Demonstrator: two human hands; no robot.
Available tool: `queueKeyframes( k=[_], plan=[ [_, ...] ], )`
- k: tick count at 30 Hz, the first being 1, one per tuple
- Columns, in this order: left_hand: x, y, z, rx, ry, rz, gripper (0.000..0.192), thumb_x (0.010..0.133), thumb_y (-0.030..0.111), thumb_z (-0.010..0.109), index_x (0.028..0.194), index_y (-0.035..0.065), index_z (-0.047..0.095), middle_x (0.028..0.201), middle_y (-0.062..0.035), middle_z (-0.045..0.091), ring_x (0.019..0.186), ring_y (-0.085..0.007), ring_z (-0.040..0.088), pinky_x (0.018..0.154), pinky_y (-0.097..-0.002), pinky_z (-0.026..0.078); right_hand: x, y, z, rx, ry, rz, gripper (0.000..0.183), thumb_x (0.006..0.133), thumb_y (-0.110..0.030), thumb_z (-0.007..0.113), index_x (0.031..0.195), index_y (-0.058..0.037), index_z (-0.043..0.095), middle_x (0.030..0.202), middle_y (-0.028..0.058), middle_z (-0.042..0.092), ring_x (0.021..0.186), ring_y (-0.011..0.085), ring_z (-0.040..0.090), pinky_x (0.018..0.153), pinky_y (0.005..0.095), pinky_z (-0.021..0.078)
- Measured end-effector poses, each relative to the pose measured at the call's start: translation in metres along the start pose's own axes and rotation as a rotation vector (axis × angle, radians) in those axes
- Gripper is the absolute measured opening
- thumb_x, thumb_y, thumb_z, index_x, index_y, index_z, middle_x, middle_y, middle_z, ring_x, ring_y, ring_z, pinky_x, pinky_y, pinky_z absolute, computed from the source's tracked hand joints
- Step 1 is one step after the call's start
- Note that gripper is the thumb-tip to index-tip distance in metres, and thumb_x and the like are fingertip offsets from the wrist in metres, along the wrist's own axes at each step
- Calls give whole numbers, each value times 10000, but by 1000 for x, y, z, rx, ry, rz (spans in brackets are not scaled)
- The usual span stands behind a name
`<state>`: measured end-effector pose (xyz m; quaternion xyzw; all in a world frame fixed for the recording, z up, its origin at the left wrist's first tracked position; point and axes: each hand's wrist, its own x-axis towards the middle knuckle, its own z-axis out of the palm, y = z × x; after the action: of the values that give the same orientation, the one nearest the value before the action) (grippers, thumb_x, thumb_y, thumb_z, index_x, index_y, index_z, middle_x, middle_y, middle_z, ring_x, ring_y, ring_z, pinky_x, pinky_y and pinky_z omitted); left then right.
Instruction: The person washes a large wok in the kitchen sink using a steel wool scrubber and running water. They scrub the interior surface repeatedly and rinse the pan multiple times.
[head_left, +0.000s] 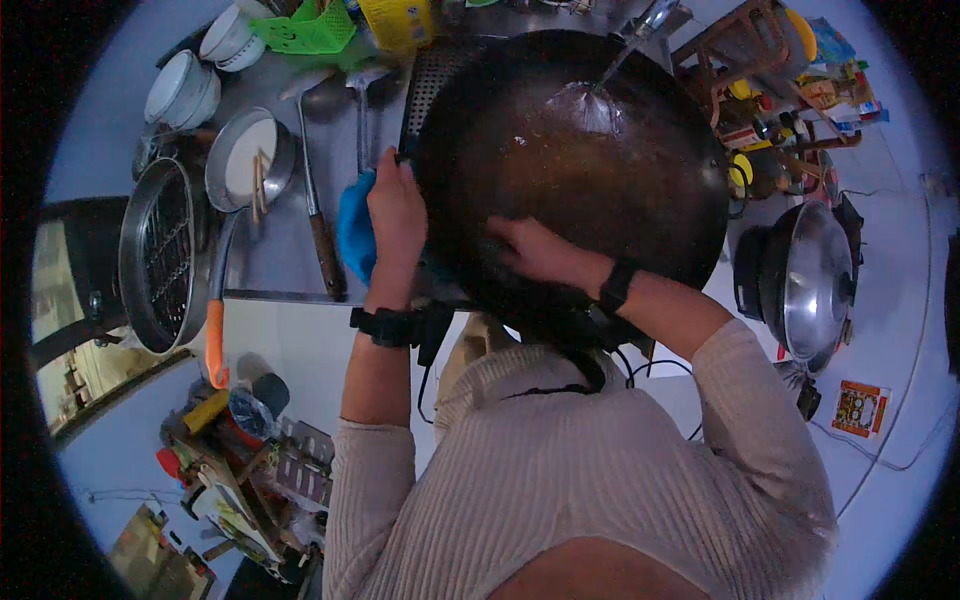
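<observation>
A large dark wok (600, 180) lies before me, with water streaming into its far part from a metal faucet (646, 26). My left hand (396, 214) is at the wok's left rim, its fingers bent over the edge, with a blue cloth (355, 229) beside and partly behind it. It seems to grip the rim. My right hand (536, 251) is inside the wok at the near left, low against the surface. Its fingertips are blurred, and whether they hold anything cannot be told.
Left of the wok, a ladle (322, 247), a spatula (361, 120) and a pan of whitish content (244, 157) with chopsticks rest on the metal counter. White bowls (180, 90) and a green basket (311, 30) stand farther back. A lidded pot (817, 281) stands at right.
</observation>
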<state>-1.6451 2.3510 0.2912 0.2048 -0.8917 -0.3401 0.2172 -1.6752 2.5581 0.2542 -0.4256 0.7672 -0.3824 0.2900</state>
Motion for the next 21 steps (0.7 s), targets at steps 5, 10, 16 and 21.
queueKeyframes(
  k=[5, 10, 16, 21],
  plan=[
    [-3, -3, -5, -28, -40, -32, 299, 879, 132, 397, 1145, 6, 455, 739, -185, 581, 606, -322, 559, 527, -391, 416, -65, -16, -61, -146, -394, 81, 314, 731, -105, 536, 1039, -46, 536, 931, 215, 575, 886, 374, 552, 758, 427, 430],
    [1, -3, 5, -142, -2, -60, 269, 870, 98, 417, 1097, -32, 477, 667, -196, 541, 567, -289, 534, 544, -358, 419, -36, -15, -16, 15, -229, 146, 314, 718, -87, 543, 1029, -45, 563, 969, 191, 592, 912, 347, 563, 815, 411, 439],
    [5, -9, 4, 3, 7, 31, 283, 861, 93, 417, 1110, -24, 481, 659, -197, 539, 563, -279, 535, 559, -370, 428, -42, 16, -35, -171, -281, 87, 310, 689, -72, 556, 996, -25, 560, 939, 195, 593, 891, 342, 568, 798, 418, 444],
    [4, -5, -5, -46, -33, 61, 252, 856, 82, 414, 1082, -5, 487, 673, -210, 544, 595, -333, 546, 531, -397, 406, -77, 45, -123, -439, -377, 211, 291, 645, -24, 531, 930, -36, 588, 871, 191, 592, 798, 348, 578, 687, 414, 471]
  ],
)
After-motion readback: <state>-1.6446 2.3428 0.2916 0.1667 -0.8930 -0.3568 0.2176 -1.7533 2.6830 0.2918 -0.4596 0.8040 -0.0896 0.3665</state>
